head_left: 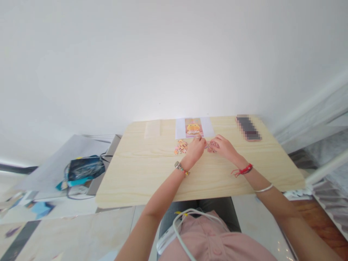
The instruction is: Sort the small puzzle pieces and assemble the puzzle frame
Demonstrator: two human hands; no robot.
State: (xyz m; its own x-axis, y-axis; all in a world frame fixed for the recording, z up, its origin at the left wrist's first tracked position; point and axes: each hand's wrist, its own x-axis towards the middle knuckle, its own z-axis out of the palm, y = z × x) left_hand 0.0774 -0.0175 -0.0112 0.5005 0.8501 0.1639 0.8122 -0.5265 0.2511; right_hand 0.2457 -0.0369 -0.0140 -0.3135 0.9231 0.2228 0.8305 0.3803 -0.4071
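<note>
My left hand (197,148) is over the wooden table with its fingers pinched together; what they hold is hidden. Close on its right, my right hand (223,147) curls its fingers around a cluster of small colourful pieces (211,147), which look like jigsaw pieces. Whether a clear wrapping surrounds that cluster is too blurred to tell. A loose pile of similar pieces (181,147) lies just left of my left hand. Behind both hands is a white sheet (179,127) with a printed picture (194,127) of an orange and yellow figure on a pinkish ground.
A phone (248,128), partly pixelated, lies at the table's back right. A pale translucent sheet or bag (152,129) is at the back left. The table (141,174) meets a white wall. A dark and blue bag (85,168) rests on a grey surface to the left.
</note>
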